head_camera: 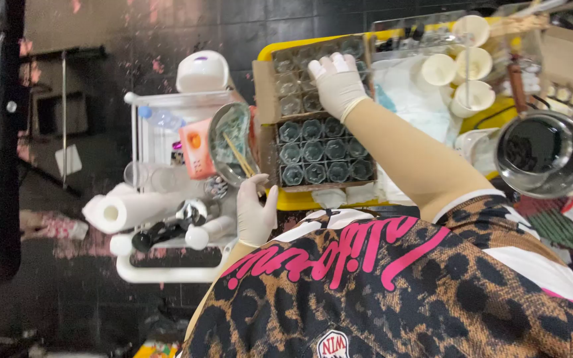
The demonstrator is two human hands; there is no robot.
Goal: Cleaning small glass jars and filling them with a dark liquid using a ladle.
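Two open cardboard boxes (268, 142) with dividers hold several small empty glasses (313, 151) and stand on a yellow surface (300, 201). My right hand (337, 83), in a white glove, reaches over the far box with its fingers curled down among the glasses; whether it grips one is hidden. My left hand (254, 212), also gloved, sits at the near left corner of the boxes. It is closed on the end of a pair of wooden sticks (238, 156), which reach into a metal bowl (223, 142). My leopard-print shirt fills the bottom.
A white wire rack (142, 132) at left carries a paper towel roll (124, 211), a plastic bottle (160, 119), an orange packet (197, 147) and a white domed device (201, 71). Paper cups (472, 65) and a steel pot (544, 154) crowd the right. Dark tiled floor lies beyond.
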